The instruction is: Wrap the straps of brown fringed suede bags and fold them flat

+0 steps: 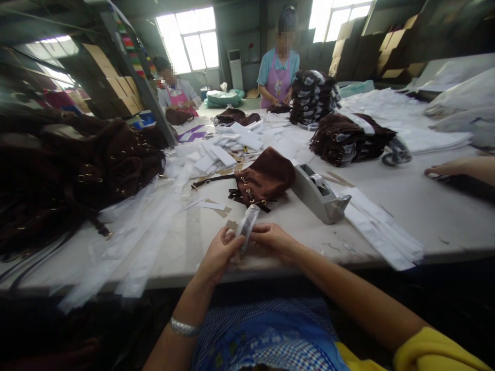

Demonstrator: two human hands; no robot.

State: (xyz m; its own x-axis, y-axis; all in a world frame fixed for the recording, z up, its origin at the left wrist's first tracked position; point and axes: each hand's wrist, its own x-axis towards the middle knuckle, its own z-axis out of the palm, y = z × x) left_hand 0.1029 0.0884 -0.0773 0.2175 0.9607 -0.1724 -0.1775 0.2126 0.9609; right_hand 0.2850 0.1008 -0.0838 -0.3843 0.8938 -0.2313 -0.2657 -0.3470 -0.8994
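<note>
Between my hands, near the table's front edge, is a small narrow bundle in clear plastic (248, 222), held tilted; its contents look dark and cannot be named. My left hand (222, 251) pinches its lower left side. From the right, my right hand (273, 238) has its fingers closed at the bundle's edge. Just beyond lies a brown drawstring bag (266, 172) with metal eyelets and a dark strap. A grey tape dispenser (320, 196) stands right of the bag.
Brown bags (77, 175) are heaped at the left. White strips (381, 226) lie at the right front, white packets (216, 154) mid-table. Wrapped brown bundles (351, 139) are stacked at the back right. Two people work across the table; another person's hand (448, 169) rests at the right.
</note>
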